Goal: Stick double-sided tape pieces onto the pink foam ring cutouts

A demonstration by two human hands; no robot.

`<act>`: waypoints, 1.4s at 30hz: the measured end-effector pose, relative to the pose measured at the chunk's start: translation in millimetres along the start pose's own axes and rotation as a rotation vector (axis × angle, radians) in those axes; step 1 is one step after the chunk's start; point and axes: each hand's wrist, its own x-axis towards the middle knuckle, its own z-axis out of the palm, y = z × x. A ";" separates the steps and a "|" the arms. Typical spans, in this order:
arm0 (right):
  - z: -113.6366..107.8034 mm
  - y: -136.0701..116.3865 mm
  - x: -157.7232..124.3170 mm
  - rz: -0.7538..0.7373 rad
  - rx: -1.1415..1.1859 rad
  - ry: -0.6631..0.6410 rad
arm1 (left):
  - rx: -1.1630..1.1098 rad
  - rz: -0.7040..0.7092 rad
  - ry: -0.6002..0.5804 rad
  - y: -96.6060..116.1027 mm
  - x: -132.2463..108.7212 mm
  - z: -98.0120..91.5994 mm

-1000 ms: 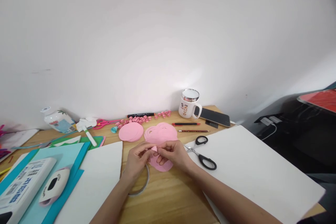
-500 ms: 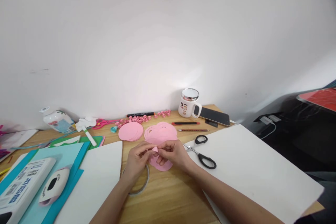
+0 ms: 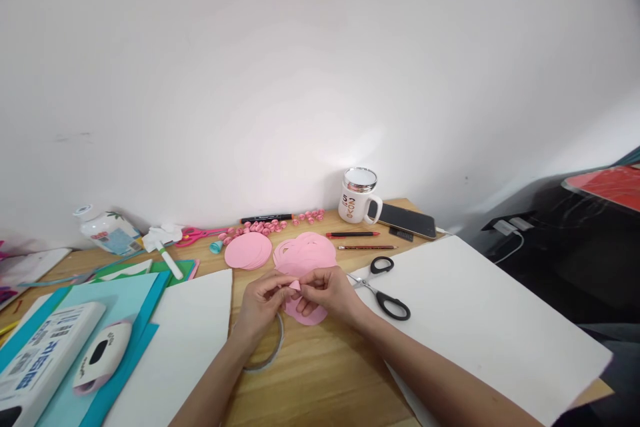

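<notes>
Between my fingertips is a small piece of pink paper (image 3: 295, 285), pinched from both sides. My left hand (image 3: 264, 301) closes on its left side and my right hand (image 3: 327, 292) on its right. Under and behind my hands lie cut pink paper sheets (image 3: 313, 250), some with curved cut-outs. A pink disc stack (image 3: 248, 250) sits to their left, with several small pink rolled pieces (image 3: 260, 227) behind it. Black-handled scissors (image 3: 383, 290) lie open right of my right hand. A grey tape ring (image 3: 273, 357) is partly hidden by my left wrist.
White sheets (image 3: 480, 320) lie on both sides of the wooden table (image 3: 320, 387). At the back stand a mug (image 3: 353, 205) and a phone (image 3: 407, 220), with pencils in front. Teal paper, a white box (image 3: 50, 353) and a correction-tape-like dispenser (image 3: 103, 355) are at left.
The whole view has shifted very slightly. Both hands keep their pinch on the small pink piece, with hardly any movement.
</notes>
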 end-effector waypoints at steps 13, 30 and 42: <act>-2.9 -3.7 -0.2 0.006 0.028 -0.052 | -0.176 -0.186 0.002 -8.5 0.1 -3.0; -0.5 -12.0 -18.2 -0.349 -0.470 -0.165 | -0.739 -0.411 0.003 -0.9 3.1 -8.9; -6.4 4.3 -7.2 -0.978 -1.086 0.275 | -0.665 -0.400 -0.134 -1.3 -0.7 -5.4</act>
